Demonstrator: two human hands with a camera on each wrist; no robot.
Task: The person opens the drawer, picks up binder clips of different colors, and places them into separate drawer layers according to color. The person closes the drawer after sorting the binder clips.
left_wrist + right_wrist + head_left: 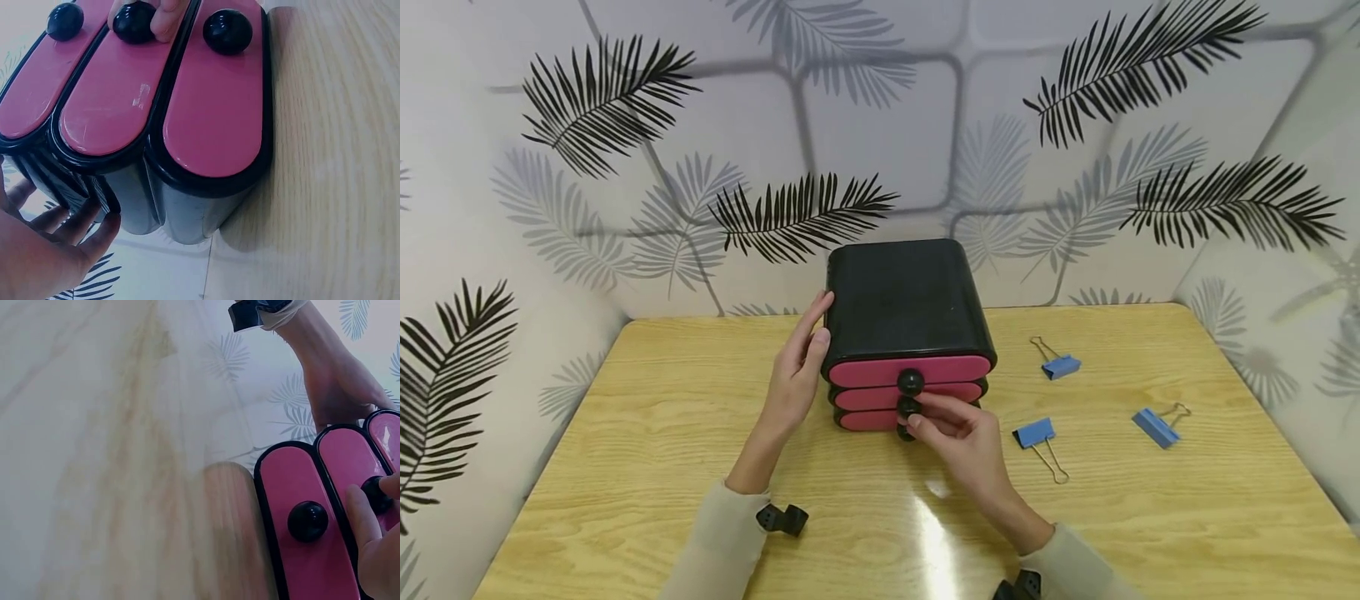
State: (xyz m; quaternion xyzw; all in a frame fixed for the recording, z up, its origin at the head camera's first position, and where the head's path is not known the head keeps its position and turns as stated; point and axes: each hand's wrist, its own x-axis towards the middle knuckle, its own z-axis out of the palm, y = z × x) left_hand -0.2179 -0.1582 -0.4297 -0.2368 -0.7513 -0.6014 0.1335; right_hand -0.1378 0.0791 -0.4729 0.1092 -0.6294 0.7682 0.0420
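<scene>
A small black drawer cabinet (902, 292) with three pink-fronted drawers, each with a round black knob, stands on the table. With thumb and forefinger my right hand (966, 437) pinches the middle drawer's knob (376, 495). All three drawers look closed. Against the cabinet's left side rests my left hand (797, 367), its fingers fairly straight and spread, as the left wrist view also shows. The lowest drawer's knob (227, 31) is untouched in the left wrist view; in the head view my right fingers partly hide it.
Three blue binder clips lie right of the cabinet: one towards the back (1061, 367), one nearer the front (1036, 433), one farther right (1157, 427). Behind the wooden table (647, 417) rises a leaf-patterned wall (880, 133).
</scene>
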